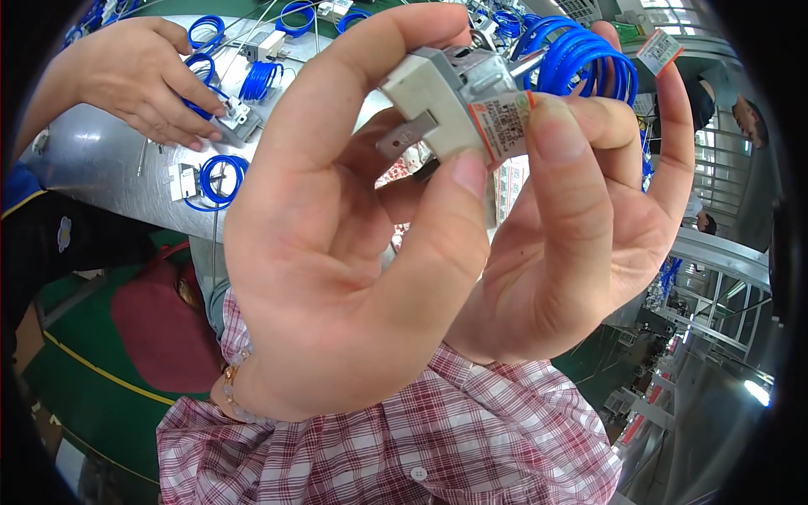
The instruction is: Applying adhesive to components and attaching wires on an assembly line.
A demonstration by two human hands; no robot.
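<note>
My left hand is raised close to the camera, its thumb and fingers gripping a capillary thermostat. The part has a white and grey body, a flat metal terminal and a coil of blue tube, which hangs among the fingers of my right hand. Between my right thumb and index finger is a small white label with an orange edge, lying against the thermostat's side. A second such label clings to the tip of another right finger. The thermostat's far side is hidden.
At left, another person's hand rests on a similar thermostat on the metal table. One more thermostat with a blue coil lies near the table edge. Several others are at the back. A dark red seat stands below left.
</note>
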